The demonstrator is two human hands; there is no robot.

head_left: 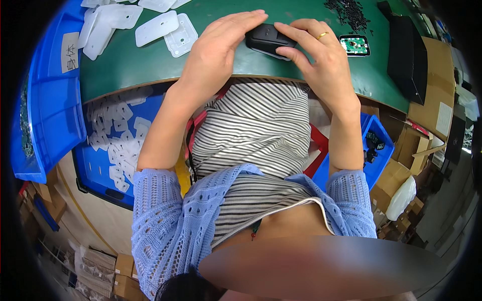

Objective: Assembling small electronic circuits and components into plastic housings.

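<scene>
so, looks like case-handling: right hand [321,57] pinches case [267,36], left hand [215,49] near-straight alongside, grip hidden; next move likely needs steady support.

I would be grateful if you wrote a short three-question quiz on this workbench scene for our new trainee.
1. What is between the left hand and the right hand?
A) a white plate
B) a black case
C) a blue crate

2. True or false: a gold-coloured ring is on the right hand.

3. Fill in: on the green bench, the scattered small black parts lie ___ (nearer to / farther from) the person than the green circuit board.

Key: 1. B; 2. true; 3. farther from.
</scene>
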